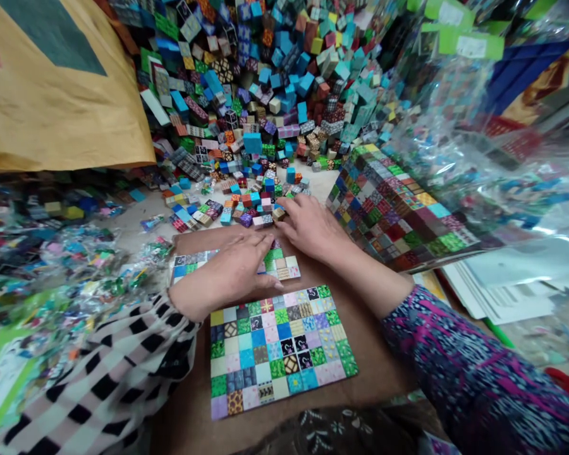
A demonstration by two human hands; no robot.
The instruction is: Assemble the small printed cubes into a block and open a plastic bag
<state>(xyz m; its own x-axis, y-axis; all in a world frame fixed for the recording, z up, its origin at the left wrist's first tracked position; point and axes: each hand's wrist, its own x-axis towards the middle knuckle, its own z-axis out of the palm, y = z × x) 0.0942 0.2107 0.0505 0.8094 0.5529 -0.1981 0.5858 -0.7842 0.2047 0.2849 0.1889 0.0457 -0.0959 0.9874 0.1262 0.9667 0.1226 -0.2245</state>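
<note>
My left hand (227, 268) lies over a smaller block of patterned cubes (284, 268), its fingers stretched forward and thumb apart. The hand hides much of that block. My right hand (310, 229) reaches past it to a cluster of loose cubes (244, 205), with its fingertips around a small tan cube (278, 213). Closer to me, a flat rectangular layer of colourful patterned cubes (282, 347) lies on the brown board (374, 379), its cubes set edge to edge in rows.
A big heap of loose cubes (265, 82) rises at the back. On the right, a large stacked block of cubes (384, 208) stands near clear plastic bags (459, 158) and white papers (497, 291). Small filled packets (66, 272) cover the left, below a yellow sack (66, 95).
</note>
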